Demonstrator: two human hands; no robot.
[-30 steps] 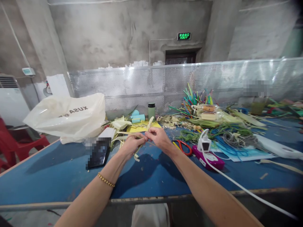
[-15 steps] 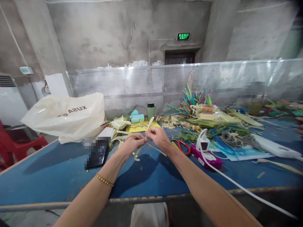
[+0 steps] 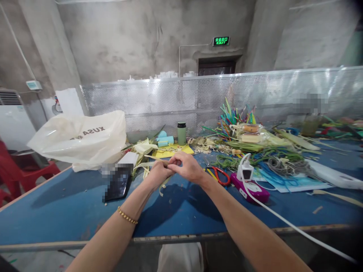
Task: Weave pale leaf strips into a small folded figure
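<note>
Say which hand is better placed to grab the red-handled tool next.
Probably the right hand: the red-handled tool lies nearer it, to its right, while the left hand holds pale strips farther away.

Pale yellow strips (image 3: pixel 143 164), blue table (image 3: pixel 65 211)

Soft shadows (image 3: pixel 167 207) were cast toward the near edge of the table (image 3: pixel 70 211), darkened rightward; the metal screen (image 3: pixel 269 90) beyond the far edge was streaked with glare; fine detail was blurred.

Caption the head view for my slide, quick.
Left hand and right hand meet at pale leaf strips above a blue tabletop.
</note>
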